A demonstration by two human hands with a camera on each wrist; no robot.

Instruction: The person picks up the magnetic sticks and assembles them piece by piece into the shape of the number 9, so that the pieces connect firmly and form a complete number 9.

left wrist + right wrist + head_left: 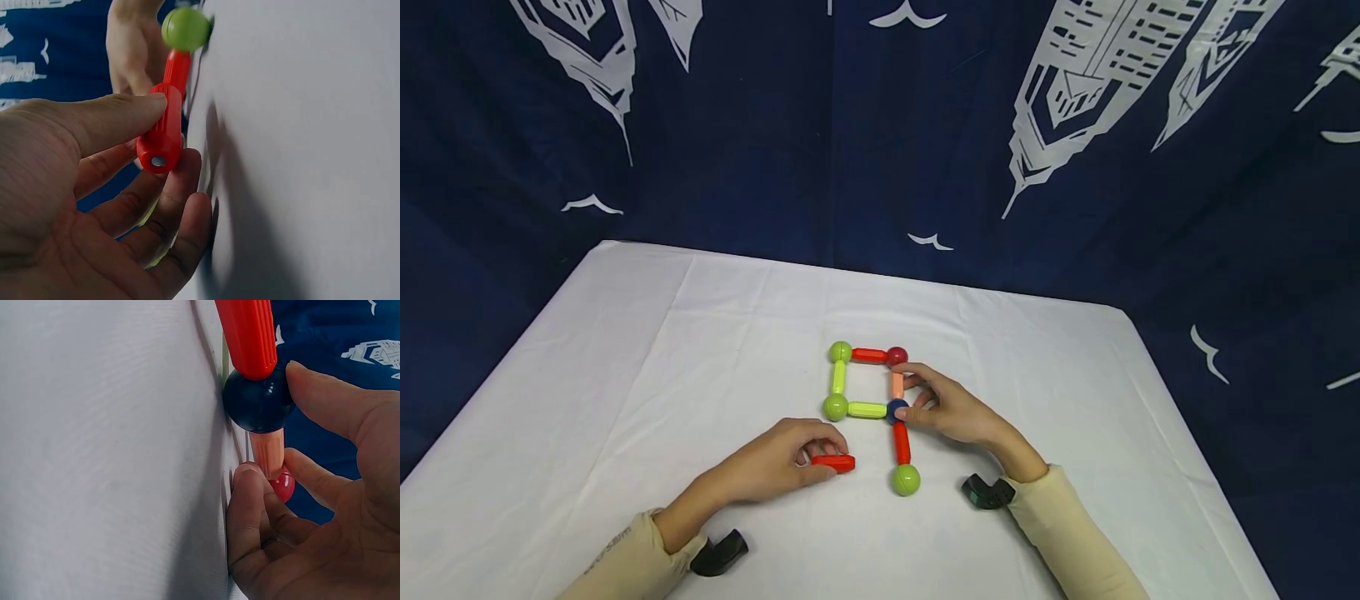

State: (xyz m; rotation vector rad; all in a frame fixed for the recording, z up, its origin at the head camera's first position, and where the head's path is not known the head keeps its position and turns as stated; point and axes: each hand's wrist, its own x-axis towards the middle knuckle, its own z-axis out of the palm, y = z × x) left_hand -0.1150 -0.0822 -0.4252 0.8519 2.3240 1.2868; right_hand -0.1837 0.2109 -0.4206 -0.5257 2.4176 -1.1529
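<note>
My left hand point(775, 462) pinches a loose red magnetic rod point(833, 462) between thumb and fingers, close above the table; its metal end faces the camera in the left wrist view. My right hand point(958, 411) holds the right side of a flat square of magnetic rods and balls. Its thumb touches the dark blue ball point(256, 403), and its other fingers curl about the orange rod point(267, 450). A dark red ball point(897, 357) tops that rod. Another red rod point(902, 443) runs from the blue ball toward me, ending in a green ball point(906, 479).
The square's other sides are a red rod point(869, 357) and two yellow-green rods, joined by green balls point(836, 407). A white cloth point(625, 400) covers the table; a navy patterned curtain point(760, 167) hangs behind. Black devices point(718, 553) sit at both wrists.
</note>
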